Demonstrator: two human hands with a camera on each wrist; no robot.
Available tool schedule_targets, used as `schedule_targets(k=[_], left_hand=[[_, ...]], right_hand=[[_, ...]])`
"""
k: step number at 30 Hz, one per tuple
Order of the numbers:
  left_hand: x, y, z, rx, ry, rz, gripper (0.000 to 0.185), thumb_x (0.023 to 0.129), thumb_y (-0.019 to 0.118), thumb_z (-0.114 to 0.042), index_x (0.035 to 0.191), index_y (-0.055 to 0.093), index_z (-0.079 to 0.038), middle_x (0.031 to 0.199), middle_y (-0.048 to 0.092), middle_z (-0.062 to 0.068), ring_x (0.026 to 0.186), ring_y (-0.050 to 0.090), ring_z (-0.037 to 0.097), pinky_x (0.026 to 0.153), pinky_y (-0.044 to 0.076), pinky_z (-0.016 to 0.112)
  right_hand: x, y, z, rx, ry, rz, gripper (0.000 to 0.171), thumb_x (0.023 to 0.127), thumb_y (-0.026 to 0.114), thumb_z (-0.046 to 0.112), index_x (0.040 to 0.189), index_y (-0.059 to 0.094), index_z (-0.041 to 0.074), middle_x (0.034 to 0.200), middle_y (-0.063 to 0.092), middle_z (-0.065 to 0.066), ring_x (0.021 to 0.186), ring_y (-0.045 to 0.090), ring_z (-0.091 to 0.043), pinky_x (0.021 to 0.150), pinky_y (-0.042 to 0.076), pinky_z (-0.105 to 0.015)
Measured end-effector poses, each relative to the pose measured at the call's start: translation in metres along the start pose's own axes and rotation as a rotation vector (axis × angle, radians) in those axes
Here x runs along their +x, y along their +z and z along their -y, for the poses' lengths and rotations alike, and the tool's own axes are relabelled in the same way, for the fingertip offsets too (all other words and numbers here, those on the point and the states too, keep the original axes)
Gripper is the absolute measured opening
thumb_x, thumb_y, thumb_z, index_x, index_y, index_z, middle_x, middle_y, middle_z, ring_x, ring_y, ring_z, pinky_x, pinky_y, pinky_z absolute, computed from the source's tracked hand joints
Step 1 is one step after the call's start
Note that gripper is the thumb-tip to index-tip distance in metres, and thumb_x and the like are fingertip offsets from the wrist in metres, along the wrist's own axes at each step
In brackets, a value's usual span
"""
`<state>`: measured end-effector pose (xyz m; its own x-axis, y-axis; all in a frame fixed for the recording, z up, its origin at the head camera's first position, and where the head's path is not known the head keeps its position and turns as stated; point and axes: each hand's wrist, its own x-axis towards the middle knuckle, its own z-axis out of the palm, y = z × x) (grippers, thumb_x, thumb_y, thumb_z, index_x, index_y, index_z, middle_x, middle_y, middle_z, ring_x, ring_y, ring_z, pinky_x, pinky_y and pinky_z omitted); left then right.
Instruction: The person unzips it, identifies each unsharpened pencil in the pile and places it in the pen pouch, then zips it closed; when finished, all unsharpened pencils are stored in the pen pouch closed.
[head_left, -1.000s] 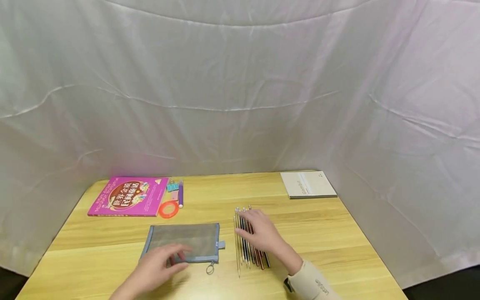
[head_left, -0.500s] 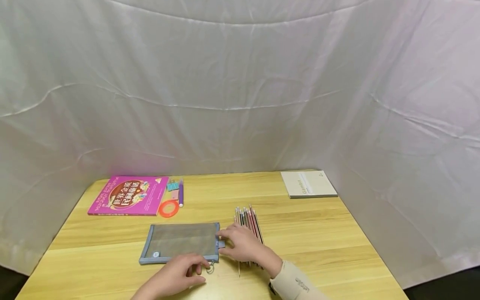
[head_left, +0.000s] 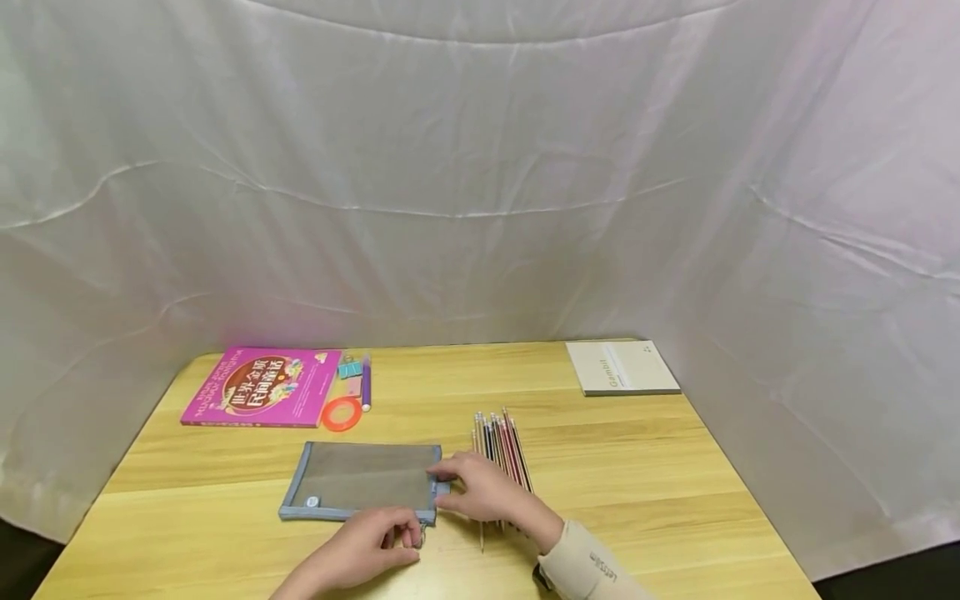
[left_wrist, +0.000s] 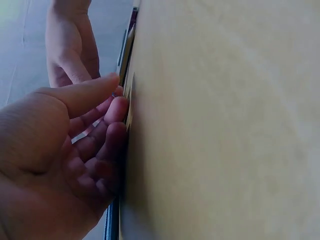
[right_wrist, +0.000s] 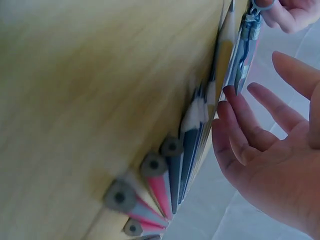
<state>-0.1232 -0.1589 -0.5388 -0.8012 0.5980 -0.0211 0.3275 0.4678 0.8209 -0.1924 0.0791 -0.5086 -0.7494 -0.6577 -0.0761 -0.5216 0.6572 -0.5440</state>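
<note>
White cloth point(head_left: 480, 208) is hanging behind and beside a wooden table point(head_left: 637, 467), which I am watching through the head camera and both wrist cameras. Near the front edge, a grey mesh pouch point(head_left: 363, 479) with a blue border is lying flat, its zipper end pointing toward a row of pencils point(head_left: 501, 437) just to its right. My operator's left hand point(head_left: 371, 546) is resting at the pouch's lower right corner, its fingers curling in around the zipper pull ring point(right_wrist: 261, 5); the left wrist view is showing those fingers bent against the table edge, though I cannot tell whether they are actually pinching the ring. The right hand point(head_left: 480, 492) is lying over the near part of the pencils, its fingers relaxed and loosely spread, the fingertips point(head_left: 438, 475) touching the pouch's right edge by the small tab. The right wrist view is showing the blunt pencil ends point(right_wrist: 155, 165) lined up side by side on the wood, with the palm held open beside them. Farther back on the left, a pink book point(head_left: 258, 387) is lying next to an orange tape ring point(head_left: 341, 413), a purple pen point(head_left: 365, 382) and a teal clip point(head_left: 348, 369). A pale notebook point(head_left: 622, 367) is sitting at the far right corner.
</note>
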Motion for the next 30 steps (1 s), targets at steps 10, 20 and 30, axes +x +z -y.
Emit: schedule_targets(k=[10, 20, 30], left_hand=[[0.0035, 0.0008, 0.0015, -0.177, -0.058, -0.015, 0.005, 0.104, 0.063, -0.023, 0.100, 0.063, -0.020, 0.085, 0.061, -0.005, 0.072, 0.055, 0.003, 0.063, 0.048, 0.022], [0.0017, 0.0024, 0.0028, -0.274, -0.030, -0.015, 0.011, 0.104, 0.061, -0.023, 0.104, 0.063, -0.012, 0.083, 0.062, 0.007, 0.069, 0.054, 0.005, 0.058, 0.047, 0.021], [0.0020, 0.0032, 0.0016, -0.280, -0.051, -0.027, 0.015, 0.104, 0.062, -0.023, 0.105, 0.062, -0.008, 0.083, 0.063, 0.012, 0.066, 0.053, 0.005, 0.056, 0.046, 0.021]], right_hand=[[0.0024, -0.0002, 0.0011, 0.299, 0.055, 0.013, 0.043, 0.093, 0.079, 0.017, 0.134, 0.068, 0.012, 0.123, 0.070, -0.008, 0.087, 0.064, -0.002, 0.075, 0.055, -0.019], [0.0049, 0.0035, 0.0006, 0.550, 0.166, -0.023, 0.039, 0.089, 0.078, 0.004, 0.126, 0.070, 0.012, 0.118, 0.063, -0.006, 0.070, 0.061, -0.011, 0.053, 0.049, -0.019], [0.0062, 0.0080, 0.0038, 0.597, 0.189, -0.063, 0.041, 0.087, 0.076, -0.003, 0.125, 0.070, 0.012, 0.121, 0.065, -0.006, 0.057, 0.051, -0.009, 0.044, 0.040, -0.017]])
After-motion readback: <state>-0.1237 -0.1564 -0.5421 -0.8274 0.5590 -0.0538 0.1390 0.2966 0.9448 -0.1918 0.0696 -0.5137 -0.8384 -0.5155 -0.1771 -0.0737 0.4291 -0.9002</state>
